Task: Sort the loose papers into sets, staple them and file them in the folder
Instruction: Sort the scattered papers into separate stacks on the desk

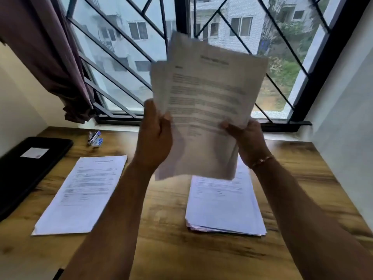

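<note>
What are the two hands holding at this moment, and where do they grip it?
Both hold a fanned sheaf of papers upright: left hand at its lower left edge, right hand at its lower right.

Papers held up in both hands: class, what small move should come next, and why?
Probably square the held sheets; they sit fanned and uneven between the left hand and right hand, and the stapler lies untouched by the window.

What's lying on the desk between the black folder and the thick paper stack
In the head view, one thin paper set lies flat between the folder and the stack; the rest is bare desk.
</note>
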